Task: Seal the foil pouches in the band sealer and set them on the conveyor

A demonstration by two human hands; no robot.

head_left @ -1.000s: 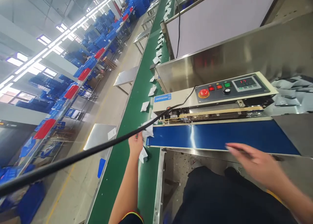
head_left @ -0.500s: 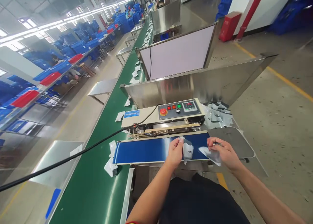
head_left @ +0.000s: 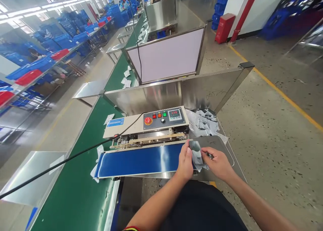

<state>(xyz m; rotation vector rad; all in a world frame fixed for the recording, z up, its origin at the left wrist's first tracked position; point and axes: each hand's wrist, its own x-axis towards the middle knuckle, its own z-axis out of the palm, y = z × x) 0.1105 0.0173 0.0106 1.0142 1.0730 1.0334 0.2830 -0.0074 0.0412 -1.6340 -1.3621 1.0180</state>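
Between my hands, over the right end of a blue belt (head_left: 141, 160), is a small silvery-white pouch (head_left: 197, 155) with dark print. My left hand (head_left: 185, 162) grips its left side with the fingers pressed together. My right hand (head_left: 217, 162) pinches its right edge. The pouch stands roughly upright; whether a second one lies behind it I cannot tell. Just beyond the belt is a band sealer (head_left: 133, 125), with a red stop knob, coloured buttons and a lit display on its panel.
More pouches (head_left: 205, 121) are heaped right of the sealer, behind a grey metal plate (head_left: 222, 147). A green conveyor (head_left: 73, 190) runs along the left with scattered pouches. A black cable (head_left: 75, 160) crosses over it. A steel partition (head_left: 161, 96) stands behind the sealer.
My hands have come together: the right hand has moved in toward the left, and the pouches they held apart now meet or overlap. The view has shifted to the right.
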